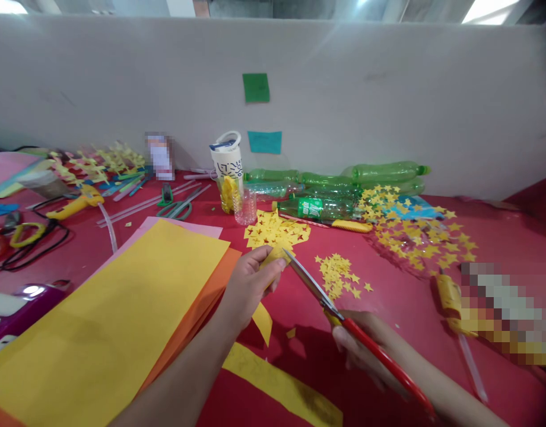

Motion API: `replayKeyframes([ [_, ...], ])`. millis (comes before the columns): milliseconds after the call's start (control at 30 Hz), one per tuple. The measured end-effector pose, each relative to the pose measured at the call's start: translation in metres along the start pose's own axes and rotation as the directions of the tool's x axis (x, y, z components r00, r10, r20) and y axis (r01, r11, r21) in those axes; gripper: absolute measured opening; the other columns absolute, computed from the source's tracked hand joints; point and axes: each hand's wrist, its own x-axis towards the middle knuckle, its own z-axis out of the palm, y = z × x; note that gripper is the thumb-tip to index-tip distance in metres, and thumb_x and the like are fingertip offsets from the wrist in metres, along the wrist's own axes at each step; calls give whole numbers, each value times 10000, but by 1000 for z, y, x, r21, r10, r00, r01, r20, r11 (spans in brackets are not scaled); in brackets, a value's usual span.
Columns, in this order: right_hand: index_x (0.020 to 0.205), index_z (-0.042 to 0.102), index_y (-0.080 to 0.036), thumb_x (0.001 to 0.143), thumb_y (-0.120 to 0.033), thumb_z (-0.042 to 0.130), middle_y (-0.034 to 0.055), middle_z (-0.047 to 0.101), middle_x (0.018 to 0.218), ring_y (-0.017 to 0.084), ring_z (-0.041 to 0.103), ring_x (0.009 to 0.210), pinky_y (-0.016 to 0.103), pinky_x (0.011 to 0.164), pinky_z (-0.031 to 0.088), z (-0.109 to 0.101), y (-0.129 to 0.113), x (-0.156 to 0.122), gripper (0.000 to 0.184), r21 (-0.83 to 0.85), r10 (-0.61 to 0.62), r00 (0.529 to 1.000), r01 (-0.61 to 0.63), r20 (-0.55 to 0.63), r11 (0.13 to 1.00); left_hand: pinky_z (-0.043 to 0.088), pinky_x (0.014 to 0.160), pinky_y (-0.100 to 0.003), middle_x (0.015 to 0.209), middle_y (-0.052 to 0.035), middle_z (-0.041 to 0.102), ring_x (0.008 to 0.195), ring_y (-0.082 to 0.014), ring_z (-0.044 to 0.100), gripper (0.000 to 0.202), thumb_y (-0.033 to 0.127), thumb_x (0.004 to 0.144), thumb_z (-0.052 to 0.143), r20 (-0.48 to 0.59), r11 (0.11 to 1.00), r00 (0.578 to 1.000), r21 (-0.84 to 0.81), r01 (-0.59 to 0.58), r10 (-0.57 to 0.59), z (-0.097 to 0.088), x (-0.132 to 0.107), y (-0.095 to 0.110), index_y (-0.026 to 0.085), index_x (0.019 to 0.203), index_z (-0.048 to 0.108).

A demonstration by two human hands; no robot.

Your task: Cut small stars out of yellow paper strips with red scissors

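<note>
Pinched in my left hand [250, 281] is a piece of yellow paper [273, 256]; its lower end [263, 323] hangs below the palm. My right hand [359, 344] grips scissors [315, 286] with red handles, their tips touching or very close to the paper by my left thumb. How far apart the blades stand is hard to tell. Beyond my left hand lies a pile of yellow paper scraps with star-shaped holes [277, 230]. Small yellow stars [337, 274] lie in a heap past the scissors. A longer yellow strip [282, 379] rests on the red table below my hands.
Yellow sheets [121, 302] over orange and pink ones cover the left side. Green plastic bottles [326, 207] line the white partition [121, 77], beside a white cup [226, 160]. Glue guns lie left [77, 201] and right [448, 293]. More stars [419, 237] spread at right.
</note>
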Motion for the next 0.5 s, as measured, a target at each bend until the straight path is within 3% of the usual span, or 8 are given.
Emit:
replayKeyframes([
  [133, 686, 419, -190, 808, -700, 423, -54, 436, 568, 54, 396, 409, 154, 358, 292, 1, -1, 2, 524, 11, 7, 1000, -7, -1, 1000, 232, 384, -145, 462, 79, 419, 413, -40, 324, 162, 296, 829, 575, 6, 1000, 1000, -6, 12, -12, 0, 0, 0, 182, 716, 555],
  [500, 672, 421, -193, 827, -603, 513, -54, 444, 548, 53, 386, 398, 149, 337, 272, 0, 4, 2, 448, 47, -9, 1000, 9, 3, 999, 232, 395, -150, 473, 79, 422, 420, -47, 335, 164, 317, 818, 582, -2, 999, 999, -15, 45, -45, 1, -1, 3, 182, 729, 558],
])
